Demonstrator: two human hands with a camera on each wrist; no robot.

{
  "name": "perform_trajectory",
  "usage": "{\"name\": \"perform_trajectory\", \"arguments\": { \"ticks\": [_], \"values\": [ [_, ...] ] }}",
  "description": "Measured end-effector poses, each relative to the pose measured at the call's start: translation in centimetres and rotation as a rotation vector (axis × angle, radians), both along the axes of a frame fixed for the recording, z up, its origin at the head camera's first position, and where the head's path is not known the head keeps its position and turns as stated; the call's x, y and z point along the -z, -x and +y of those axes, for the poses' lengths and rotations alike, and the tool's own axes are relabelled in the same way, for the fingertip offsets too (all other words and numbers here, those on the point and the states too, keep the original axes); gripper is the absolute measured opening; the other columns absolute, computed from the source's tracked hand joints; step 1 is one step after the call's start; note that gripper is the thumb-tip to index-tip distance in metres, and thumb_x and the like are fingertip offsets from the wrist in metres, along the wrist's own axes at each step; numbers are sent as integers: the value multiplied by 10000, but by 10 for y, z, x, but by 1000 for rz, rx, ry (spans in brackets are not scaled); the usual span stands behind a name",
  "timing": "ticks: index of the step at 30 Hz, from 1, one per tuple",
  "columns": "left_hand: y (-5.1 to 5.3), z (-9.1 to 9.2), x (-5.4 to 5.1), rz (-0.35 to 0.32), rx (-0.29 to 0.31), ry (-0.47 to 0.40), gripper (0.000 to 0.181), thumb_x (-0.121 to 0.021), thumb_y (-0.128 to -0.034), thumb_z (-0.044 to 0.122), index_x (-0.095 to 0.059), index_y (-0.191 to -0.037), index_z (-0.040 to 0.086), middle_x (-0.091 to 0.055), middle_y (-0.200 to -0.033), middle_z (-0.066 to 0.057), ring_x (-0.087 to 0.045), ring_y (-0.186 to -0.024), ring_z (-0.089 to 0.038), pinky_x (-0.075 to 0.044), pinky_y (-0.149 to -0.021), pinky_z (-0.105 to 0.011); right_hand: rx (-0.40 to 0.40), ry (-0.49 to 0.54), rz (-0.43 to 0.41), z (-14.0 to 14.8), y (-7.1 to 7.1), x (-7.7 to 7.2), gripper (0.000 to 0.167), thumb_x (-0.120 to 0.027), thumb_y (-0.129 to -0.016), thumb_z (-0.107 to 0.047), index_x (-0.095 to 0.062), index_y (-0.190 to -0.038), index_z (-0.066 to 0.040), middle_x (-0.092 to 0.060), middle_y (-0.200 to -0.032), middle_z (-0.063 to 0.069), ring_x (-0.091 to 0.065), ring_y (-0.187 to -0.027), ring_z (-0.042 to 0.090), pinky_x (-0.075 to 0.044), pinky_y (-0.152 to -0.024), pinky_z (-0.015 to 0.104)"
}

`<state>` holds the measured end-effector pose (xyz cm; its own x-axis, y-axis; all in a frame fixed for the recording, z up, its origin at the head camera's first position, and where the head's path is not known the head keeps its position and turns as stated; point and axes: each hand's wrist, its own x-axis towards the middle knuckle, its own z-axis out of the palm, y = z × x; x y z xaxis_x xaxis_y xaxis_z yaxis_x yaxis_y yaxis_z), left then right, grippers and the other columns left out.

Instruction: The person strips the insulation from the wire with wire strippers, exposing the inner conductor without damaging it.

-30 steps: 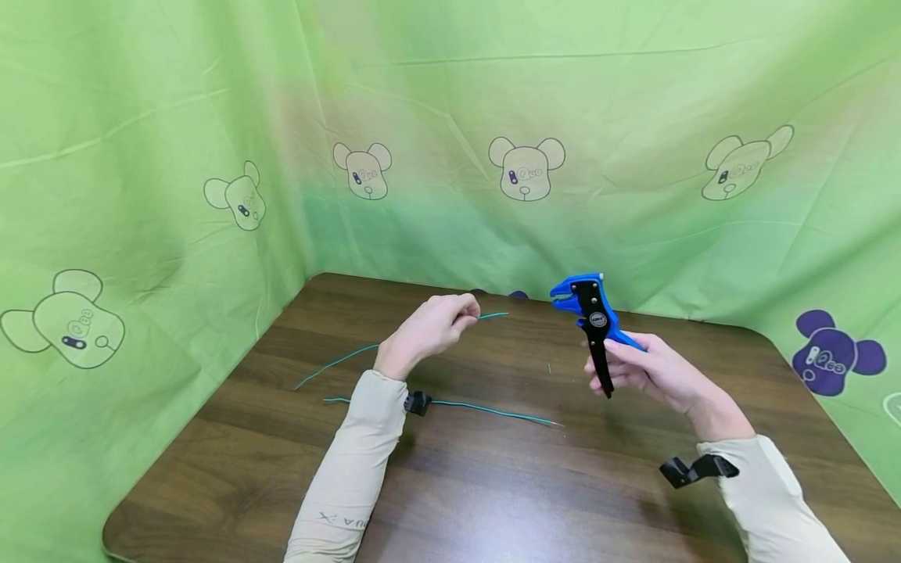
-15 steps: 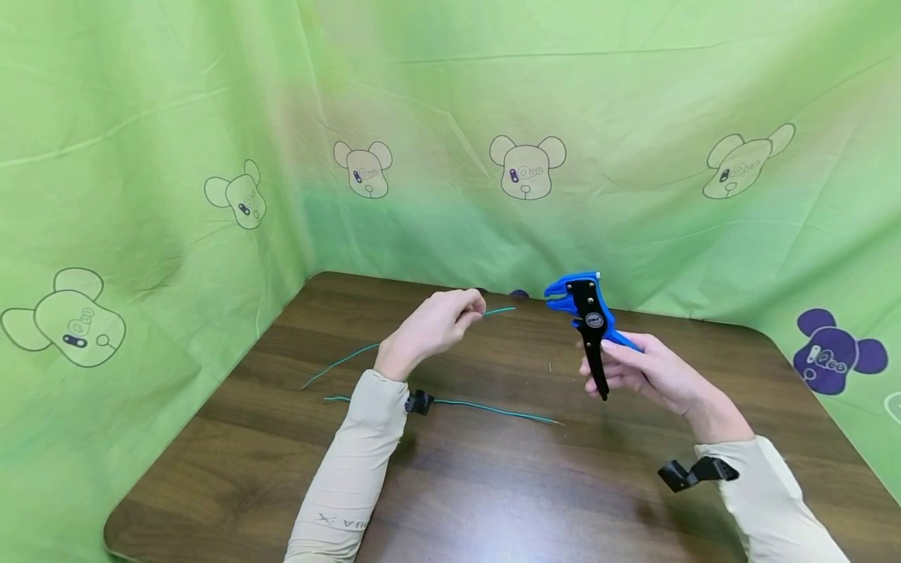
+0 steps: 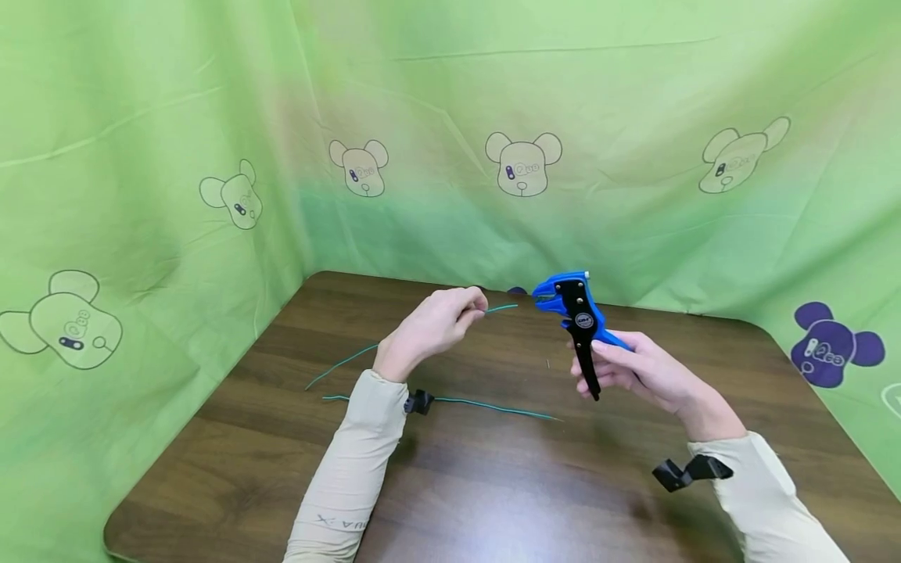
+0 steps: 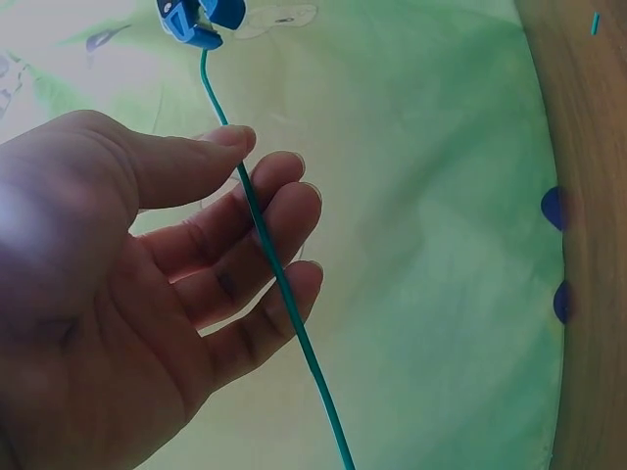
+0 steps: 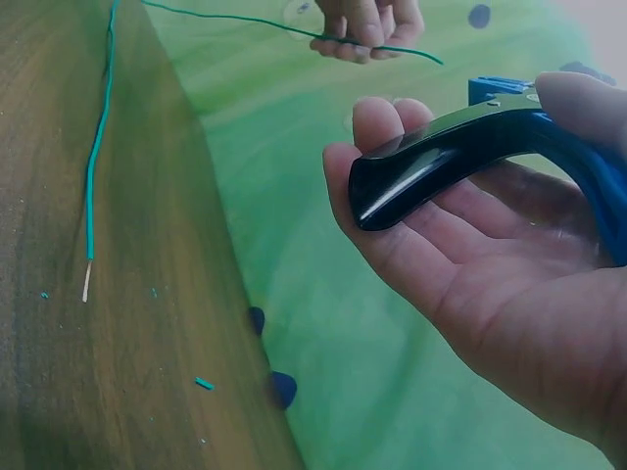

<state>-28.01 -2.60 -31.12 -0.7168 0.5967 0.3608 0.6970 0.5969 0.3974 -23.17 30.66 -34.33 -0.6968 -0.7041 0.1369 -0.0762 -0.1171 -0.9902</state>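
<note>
My left hand [image 3: 439,324] pinches a thin green wire [image 4: 307,351] between thumb and fingers, above the table. The wire's short free end sticks out to the right, and its long tail hangs back to the left behind the wrist. In my right hand [image 3: 651,375] are blue and black wire strippers [image 3: 579,313], with the fingers round the handles. Their blue nose, its mouth apart, points left at the wire's tip. A small gap parts the two in the head view. The black handle [image 5: 431,171] lies along the fingers in the right wrist view.
A second green wire [image 3: 493,407] lies on the brown wooden table [image 3: 211,453], its right end bared to metal. Small green insulation bits [image 5: 204,383] are scattered near it. A green printed curtain [image 3: 436,94] stands behind and to the left of the table.
The strippers have moved left with my right hand, closer to the wire tip. My left hand has shifted slightly right with the wire, and its tail has slid along too.
</note>
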Motion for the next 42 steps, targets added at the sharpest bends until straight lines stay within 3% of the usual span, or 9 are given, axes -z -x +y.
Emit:
{"name": "perform_trajectory", "arguments": {
  "ticks": [6, 16, 30, 38, 42],
  "values": [
    [-2, 2, -2, 15, -6, 22, 107, -561, -997, 128, -647, -1057, 113, -630, -882, 30, -542, -760, -102, -466, -745, -238, -19, 14, -1, -4, 1, 1, 359, -253, -1070, -35, -526, -1293, 27, -702, -1064, 165, -719, -907, 352, -571, -845, 476],
    [-4, 4, -4, 20, 18, 17, 98, -567, -991, 117, -647, -1047, 108, -679, -945, -23, -564, -797, -111, -474, -777, -243, -57, 32, -28, -9, 0, 5, 377, -233, -1069, -35, -455, -1349, 84, -686, -1094, 181, -706, -919, 383, -565, -846, 498],
    [-8, 7, -6, 43, 33, 23, 96, -573, -990, 123, -647, -1051, 120, -684, -966, -15, -571, -805, -103, -482, -781, -237, -86, 60, -65, -13, 0, 7, 402, -207, -1076, -66, -457, -1376, 31, -667, -1107, 181, -700, -935, 335, -564, -842, 492],
    [-9, 8, -6, 60, 37, 28, 97, -574, -990, 125, -649, -1051, 125, -669, -933, 9, -572, -796, -97, -485, -779, -237, -117, 77, -63, -16, 0, 10, 405, -197, -1075, -55, -409, -1372, 118, -662, -1138, 185, -701, -954, 327, -563, -854, 489],
    [-9, 8, -7, 58, 43, 21, 94, -575, -991, 136, -648, -1050, 126, -674, -934, -4, -571, -792, -98, -485, -778, -239, -126, 85, -68, -18, 0, 10, 407, -198, -1075, -58, -426, -1370, 107, -654, -1171, 175, -699, -953, 326, -564, -859, 475]
  ]
}}
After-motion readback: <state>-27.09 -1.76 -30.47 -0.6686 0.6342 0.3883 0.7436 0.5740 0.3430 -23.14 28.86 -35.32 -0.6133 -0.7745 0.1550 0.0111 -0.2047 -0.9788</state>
